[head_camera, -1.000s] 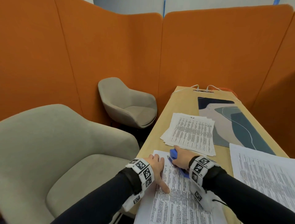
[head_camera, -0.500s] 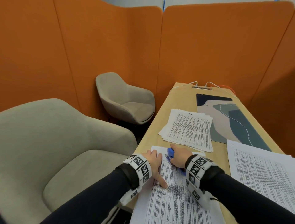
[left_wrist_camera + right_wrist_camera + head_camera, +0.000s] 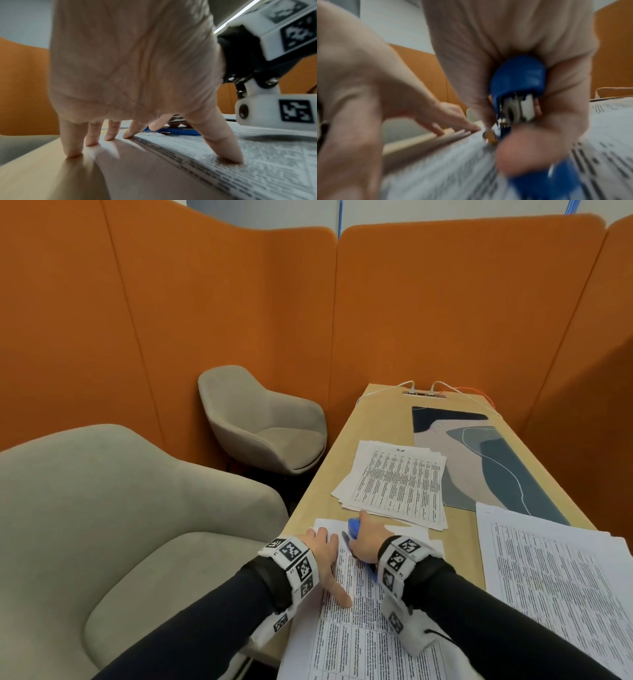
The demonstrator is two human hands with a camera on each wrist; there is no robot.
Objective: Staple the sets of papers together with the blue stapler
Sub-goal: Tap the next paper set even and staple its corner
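The blue stapler (image 3: 354,531) sits over the top left corner of the near set of printed papers (image 3: 356,631). My right hand (image 3: 366,542) is wrapped round the stapler, palm on top; the right wrist view shows the stapler (image 3: 518,75) between thumb and fingers. My left hand (image 3: 322,554) lies spread just left of it. Its fingertips (image 3: 109,138) press on the sheet edge and the table, and its thumb (image 3: 228,150) presses on the print. The left wrist view shows the stapler's base (image 3: 173,131) flat on the paper. The stapler's mouth is hidden.
A second fanned set of papers (image 3: 397,484) lies further back, and a third set (image 3: 555,587) lies to the right. A patterned desk mat (image 3: 496,463) and cables (image 3: 424,392) lie beyond. Two grey armchairs (image 3: 113,508) stand left of the wooden table (image 3: 346,440); orange panels surround.
Both hands stay at the near set's top corner, the right one still on the stapler. Only the head view has shifted slightly.
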